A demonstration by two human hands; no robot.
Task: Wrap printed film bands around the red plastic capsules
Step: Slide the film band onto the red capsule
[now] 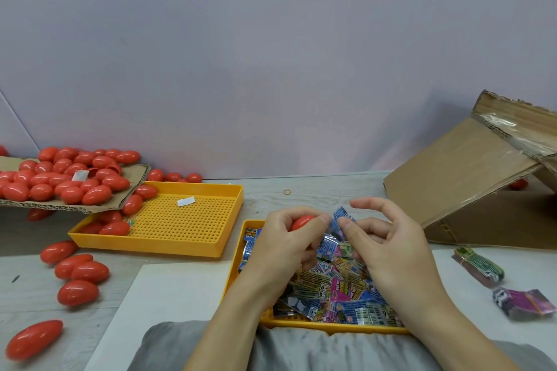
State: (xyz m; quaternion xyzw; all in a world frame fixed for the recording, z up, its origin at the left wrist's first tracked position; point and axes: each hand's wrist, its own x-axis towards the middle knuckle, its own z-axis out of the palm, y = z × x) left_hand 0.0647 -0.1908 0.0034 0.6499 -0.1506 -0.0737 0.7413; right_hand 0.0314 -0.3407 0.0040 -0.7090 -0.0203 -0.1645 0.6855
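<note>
My left hand (283, 245) grips a red plastic capsule (302, 222), its tip showing between thumb and fingers. Just to its right, my right hand (388, 247) pinches a blue printed film band (342, 221) between thumb and a finger, with the index finger raised. The band sits close to the capsule's end. Both hands hover over a yellow tray (331, 327) filled with several loose printed film bands (337, 289). Whether the band touches the capsule is unclear.
A cardboard sheet (132, 202) heaped with red capsules (69, 178) overhangs a perforated yellow tray (187, 226) at the left. Loose capsules (81, 272) lie on the table's left side. A cardboard box (470, 178) stands at the right, with two bundled film packs (479, 266) near it.
</note>
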